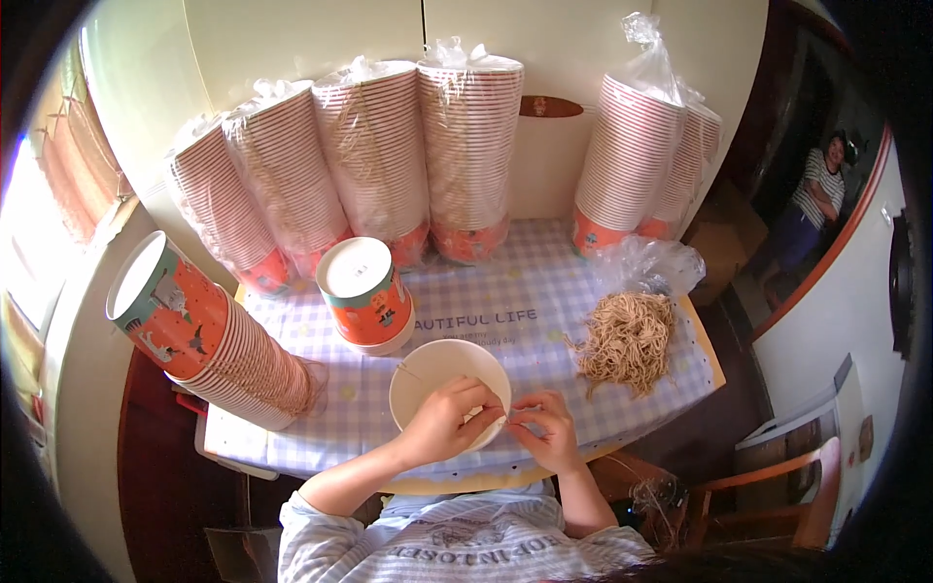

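Note:
A white paper bucket [408, 396] stands at the table's near edge, mouth up. My left hand [449, 420] reaches over its mouth, fingers closed at the right-hand rim. Just outside that rim, my right hand [548, 433] is closed in a pinch, its fingertips close to the left ones. What the right fingertips hold is too small to make out. A thin cord [416, 375] shows at the bucket's upper left rim. To the right lies a heap of tan cords [627, 342]. Beyond the bucket, a printed orange bucket [365, 299] stands upside down over a white one.
A tall nested stack of buckets [209, 330] leans at the left. Several plastic-wrapped stacks [374, 151] line the wall, beside a large cream container [547, 160]. A crumpled plastic bag [653, 265] lies behind the cords. Another person [814, 199] is in the doorway; a wooden chair [777, 486] stands right.

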A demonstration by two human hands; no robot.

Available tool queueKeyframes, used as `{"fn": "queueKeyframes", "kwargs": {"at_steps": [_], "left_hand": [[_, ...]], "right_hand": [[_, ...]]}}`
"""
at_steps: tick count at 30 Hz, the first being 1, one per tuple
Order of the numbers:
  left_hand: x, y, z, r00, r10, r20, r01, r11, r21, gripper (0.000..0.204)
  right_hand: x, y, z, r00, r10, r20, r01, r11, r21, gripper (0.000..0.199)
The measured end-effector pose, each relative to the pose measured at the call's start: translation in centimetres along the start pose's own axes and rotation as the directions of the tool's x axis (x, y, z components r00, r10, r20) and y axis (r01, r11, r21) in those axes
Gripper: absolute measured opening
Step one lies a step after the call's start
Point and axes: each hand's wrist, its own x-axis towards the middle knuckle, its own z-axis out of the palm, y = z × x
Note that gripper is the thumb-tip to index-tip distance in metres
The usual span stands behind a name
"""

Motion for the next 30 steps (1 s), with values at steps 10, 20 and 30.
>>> {"fn": "queueKeyframes", "kwargs": {"at_steps": [10, 20, 30], "left_hand": [[-0.3, 0.9, -0.7, 0.999, 0.035, -0.010, -0.036, 0.999, -0.008, 0.007], [-5.7, 2.4, 1.3, 0.970, 0.207, 0.125, -0.235, 0.928, 0.290, 0.009], [-8.3, 0.8, 5.2, 0.954, 0.169, 0.247, -0.276, 0.815, 0.509, 0.010]], "right_hand": [[-2.5, 3.1, 1.1, 0.999, -0.054, -0.007, 0.053, 0.999, -0.006, 0.013], [-4.9, 3.4, 2.6, 0.942, 0.333, 0.046, -0.327, 0.873, 0.363, 0.010], [-5.6, 2.9, 3.0, 0.654, 0.530, 0.540, -0.690, 0.125, 0.713, 0.016]]}}
